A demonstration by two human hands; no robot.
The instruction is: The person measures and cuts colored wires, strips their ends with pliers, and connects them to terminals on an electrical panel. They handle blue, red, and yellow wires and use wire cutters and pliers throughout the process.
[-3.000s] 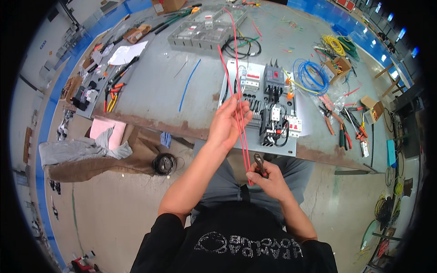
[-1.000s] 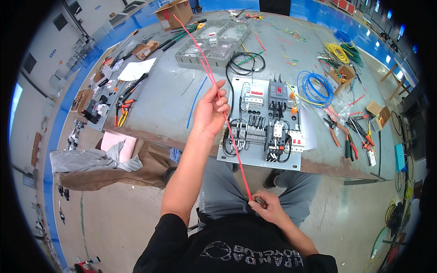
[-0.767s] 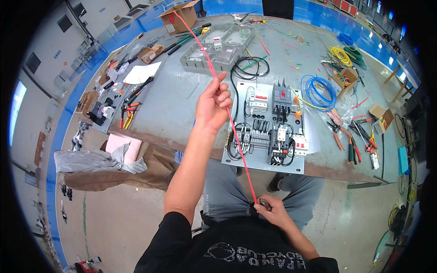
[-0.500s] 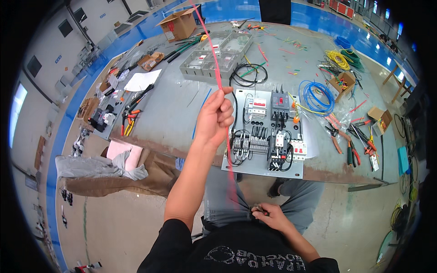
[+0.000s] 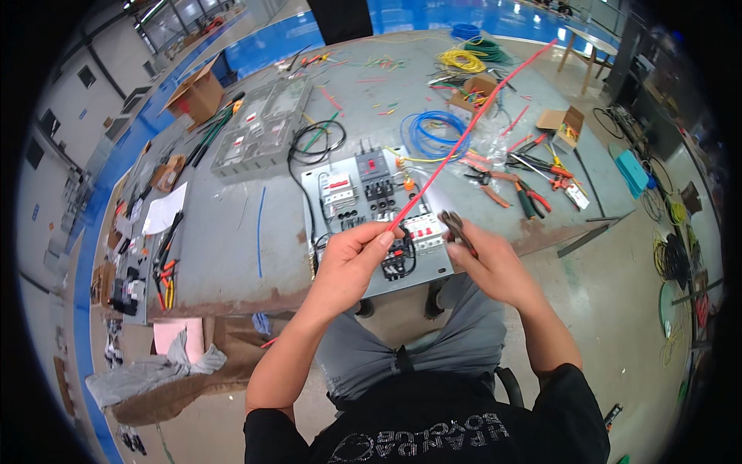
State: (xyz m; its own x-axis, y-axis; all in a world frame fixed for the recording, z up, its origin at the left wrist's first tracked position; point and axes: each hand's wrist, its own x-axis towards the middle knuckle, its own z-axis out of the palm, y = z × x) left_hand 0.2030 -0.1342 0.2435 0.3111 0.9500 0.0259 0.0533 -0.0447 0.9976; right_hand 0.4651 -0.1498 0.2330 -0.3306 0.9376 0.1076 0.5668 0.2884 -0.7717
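Observation:
My left hand [image 5: 354, 264] pinches a long red wire [image 5: 456, 145] between thumb and fingers. From there the wire slants up and away to the far right, over the table; a short red end shows below my left forearm. My right hand [image 5: 493, 263] is closed around what looks like a pair of pliers [image 5: 450, 224], its dark metal head pointing up beside the wire but apart from it. The handles are mostly hidden in my palm. Beneath both hands lies a metal mounting panel [image 5: 363, 291] bearing a grey circuit breaker [image 5: 374, 172], smaller white breakers [image 5: 423, 229] and black wiring.
A coil of blue wire [image 5: 434, 134] lies beyond the panel. Pliers and cutters [image 5: 533, 199] are on the right, near small cardboard boxes [image 5: 563, 126]. Clear plastic boxes [image 5: 259, 127] stand at the far left. A pink-and-grey cloth bundle [image 5: 179, 344] lies off the table's near edge.
The view has turned to the right. My left hand has come down with the red wire, which now slants right. My right hand has risen from my lap with the tool, near my left.

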